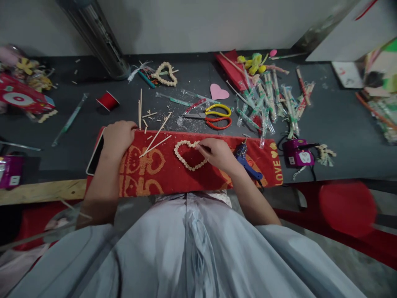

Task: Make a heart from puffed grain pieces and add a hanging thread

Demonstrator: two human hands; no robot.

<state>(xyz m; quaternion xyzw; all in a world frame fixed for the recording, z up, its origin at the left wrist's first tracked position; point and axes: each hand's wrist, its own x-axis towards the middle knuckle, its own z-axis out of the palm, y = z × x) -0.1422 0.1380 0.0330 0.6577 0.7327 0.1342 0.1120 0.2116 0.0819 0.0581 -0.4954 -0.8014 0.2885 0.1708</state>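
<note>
Centrally, the pale, knobbly heart-shaped outline (186, 166) lies tip downward on the red patterned cloth (169, 176), nearest the right hand (217, 151), fingertips pinched at its upper-right edge; the left hand (119, 136) rests farther left, grip unclear.

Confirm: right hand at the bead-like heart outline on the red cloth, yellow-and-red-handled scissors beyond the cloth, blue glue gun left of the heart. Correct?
No, one slip: the blue glue gun lies right of the heart outline, per the head view. The right hand, red cloth and scissors are as you said.
</note>
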